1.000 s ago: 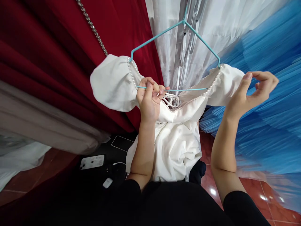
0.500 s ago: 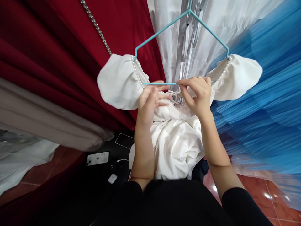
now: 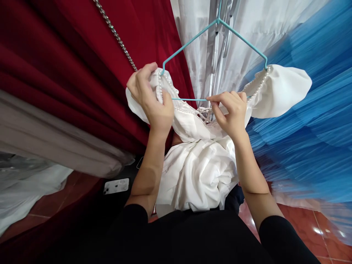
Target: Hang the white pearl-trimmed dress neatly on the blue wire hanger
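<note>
A white dress (image 3: 200, 168) with puffed sleeves and a pearl-beaded neckline hangs from a light-blue hanger (image 3: 218, 20). Its skirt is bunched up below the bodice. My left hand (image 3: 154, 101) is curled around the left puffed sleeve (image 3: 134, 106), beside the hanger's left end, with the thumb on the near side by the pearls. Between thumb and index finger, my right hand (image 3: 231, 110) pinches the hanger's lower bar. The right puffed sleeve (image 3: 286, 91) spreads out beyond the hanger's other end. White laces (image 3: 205, 112) show between the hands, behind the beaded edge.
Dark red fabric (image 3: 154, 33) hangs at the left, with a silver chain (image 3: 114, 33) across it. Blue tulle (image 3: 305, 139) hangs at the right and white fabric behind. A phone (image 3: 116, 186) lies on a black surface at lower left.
My left hand has moved left and up from near the lower bar onto the left sleeve, which is now squeezed inward. My right hand keeps its pinch on the bar.
</note>
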A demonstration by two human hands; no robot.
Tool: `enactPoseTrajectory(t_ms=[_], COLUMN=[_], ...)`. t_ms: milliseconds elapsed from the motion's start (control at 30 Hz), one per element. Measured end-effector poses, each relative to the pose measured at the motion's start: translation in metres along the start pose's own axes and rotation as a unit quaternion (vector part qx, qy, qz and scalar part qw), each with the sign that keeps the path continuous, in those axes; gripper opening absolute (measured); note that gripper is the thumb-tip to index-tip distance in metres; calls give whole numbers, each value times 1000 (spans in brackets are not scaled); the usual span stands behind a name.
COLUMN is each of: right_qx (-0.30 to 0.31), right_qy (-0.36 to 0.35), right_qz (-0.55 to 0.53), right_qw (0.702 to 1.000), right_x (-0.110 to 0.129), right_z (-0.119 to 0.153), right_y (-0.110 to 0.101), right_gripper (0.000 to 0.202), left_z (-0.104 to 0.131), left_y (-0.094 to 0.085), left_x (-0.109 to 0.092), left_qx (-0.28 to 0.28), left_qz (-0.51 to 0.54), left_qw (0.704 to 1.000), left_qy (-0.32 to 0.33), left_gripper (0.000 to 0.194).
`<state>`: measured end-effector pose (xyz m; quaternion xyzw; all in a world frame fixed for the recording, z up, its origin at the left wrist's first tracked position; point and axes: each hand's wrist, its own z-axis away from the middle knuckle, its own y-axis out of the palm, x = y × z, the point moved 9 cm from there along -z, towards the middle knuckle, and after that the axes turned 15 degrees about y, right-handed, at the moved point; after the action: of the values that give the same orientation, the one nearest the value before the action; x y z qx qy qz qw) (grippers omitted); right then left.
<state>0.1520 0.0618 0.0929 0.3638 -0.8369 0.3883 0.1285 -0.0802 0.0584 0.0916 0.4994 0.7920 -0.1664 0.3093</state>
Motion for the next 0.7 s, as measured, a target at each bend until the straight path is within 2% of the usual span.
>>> enactPoseTrajectory(t_ms=[100, 200, 300, 367, 433, 500, 533, 567, 633, 667, 700], right_qx=[-11, -8, -4, -5, 0, 7, 10, 12, 17, 20, 21], right_qy=[-12, -33, -43, -36, -29, -28, -28, -27, -21, -16, -13], right_qz=[6, -3, -17, -19, -23, -37, -43, -48, -47, -44, -39], right_qw=[1000, 999, 999, 999, 999, 999, 999, 998, 999, 999, 999], right_x=[-1, -2, -1, -1, -1, 0, 0, 0, -1, -1, -1], right_z=[0, 0, 0, 0, 0, 1, 1, 1, 0, 0, 0], right_y=[-2, -2, -2, -2, 0, 3, 4, 6, 9, 10, 11], right_gripper=[24, 25, 27, 27, 25, 24, 24, 24, 26, 26, 26], left_z=[-22, -42, -52, -45, -25, 1, 15, 26, 42, 47, 49], left_y=[-16, -42, -79, -99, -112, -107, -98, -83, -39, -19, -2], left_x=[-17, -35, -29, -9, 18, 44, 50, 53, 56, 50, 41], left_qx=[-28, -83, -137, -158, -189, -187, -181, -149, -36, 1, 13], left_qz=[-124, -133, -121, -113, -105, -85, -74, -62, -21, 7, 60], left_qw=[977, 947, 939, 947, 956, 971, 975, 983, 998, 999, 997], left_qy=[168, 280, 291, 256, 196, 120, 107, 89, 40, 33, 39], left_gripper=[43, 43, 42, 39, 30, 11, 6, 5, 5, 14, 26])
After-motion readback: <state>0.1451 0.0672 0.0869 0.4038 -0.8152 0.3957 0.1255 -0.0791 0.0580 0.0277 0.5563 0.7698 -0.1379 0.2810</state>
